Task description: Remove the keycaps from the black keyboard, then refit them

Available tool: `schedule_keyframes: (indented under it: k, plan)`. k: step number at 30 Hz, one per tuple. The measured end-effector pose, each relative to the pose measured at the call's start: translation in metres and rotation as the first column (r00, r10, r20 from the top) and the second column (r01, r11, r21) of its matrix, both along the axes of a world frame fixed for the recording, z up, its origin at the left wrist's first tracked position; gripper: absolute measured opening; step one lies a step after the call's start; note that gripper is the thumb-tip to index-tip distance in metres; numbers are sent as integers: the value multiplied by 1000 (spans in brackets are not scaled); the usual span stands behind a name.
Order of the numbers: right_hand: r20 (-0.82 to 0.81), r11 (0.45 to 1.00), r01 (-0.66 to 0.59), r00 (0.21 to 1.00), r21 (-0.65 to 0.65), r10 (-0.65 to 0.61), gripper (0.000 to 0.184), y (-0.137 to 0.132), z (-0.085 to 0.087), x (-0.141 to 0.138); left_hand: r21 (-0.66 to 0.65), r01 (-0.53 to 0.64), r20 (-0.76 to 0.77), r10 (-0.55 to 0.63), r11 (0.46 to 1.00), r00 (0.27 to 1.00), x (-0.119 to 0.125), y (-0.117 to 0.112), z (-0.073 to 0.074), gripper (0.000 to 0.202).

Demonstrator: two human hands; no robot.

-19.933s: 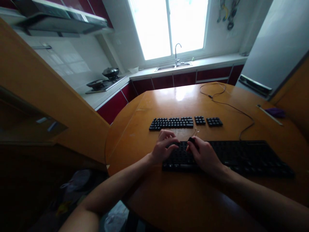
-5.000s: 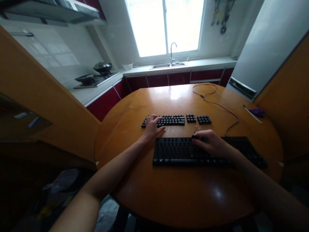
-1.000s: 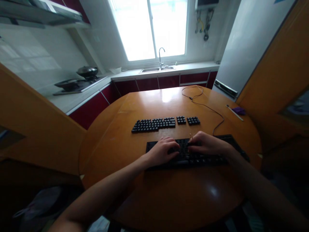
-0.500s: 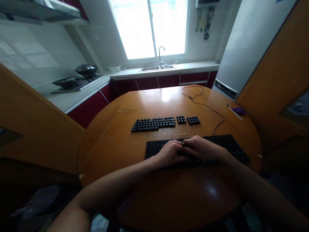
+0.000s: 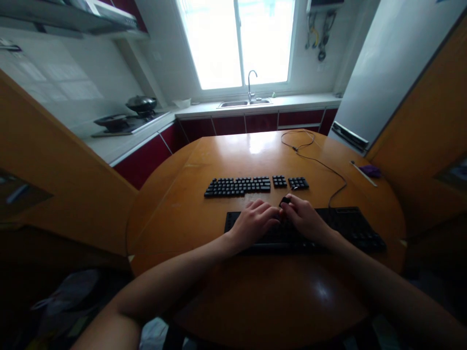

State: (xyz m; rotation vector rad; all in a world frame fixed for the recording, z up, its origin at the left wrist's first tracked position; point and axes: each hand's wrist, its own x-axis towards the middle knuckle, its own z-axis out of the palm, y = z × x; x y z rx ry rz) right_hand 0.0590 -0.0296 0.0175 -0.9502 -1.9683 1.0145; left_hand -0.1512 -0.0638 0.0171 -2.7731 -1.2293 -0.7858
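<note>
Black keys (image 5: 238, 186) sit at eleven o'clock from a keyboard (image 5: 350, 226).
Right hand (image 5: 305, 217) pinches a tool (image 5: 285, 200); left hand (image 5: 254, 221), grip unclear.

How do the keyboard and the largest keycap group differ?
The keyboard is one long body with a cable; the largest keycap group is many small pieces. The keyboard sits nearer, beneath the left hand and right hand; the keycap group lies farther back. Both look black.
</note>
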Motion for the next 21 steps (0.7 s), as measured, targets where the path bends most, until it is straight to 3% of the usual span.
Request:
schedule_keyframes:
  k: [5, 9, 14, 18, 21]
  plan:
    - [-57, 997, 45, 998, 61, -42, 20, 0, -2, -3, 120, -16, -54, 23, 993, 998, 0, -1, 0, 25]
    - [-62, 995, 52, 997, 90, -46, 23, -3, 0, -5, 60, -34, 71, 30, 998, 997, 2, -6, -2, 23]
    - [-182, 992, 83, 978, -92, -98, 33, -7, -1, -13, -88, -74, 331, 99, 993, 938, 6, -6, 5, 10]
    - [-217, 987, 104, 968, -124, -129, 37, -6, -4, -15, -168, -156, 435, 215, 973, 874, -11, 17, 12, 6]
    - [-221, 985, 127, 964, -112, -150, 37, -4, -5, -13, -123, -325, 394, 347, 938, 851, -40, 47, 6, 10]
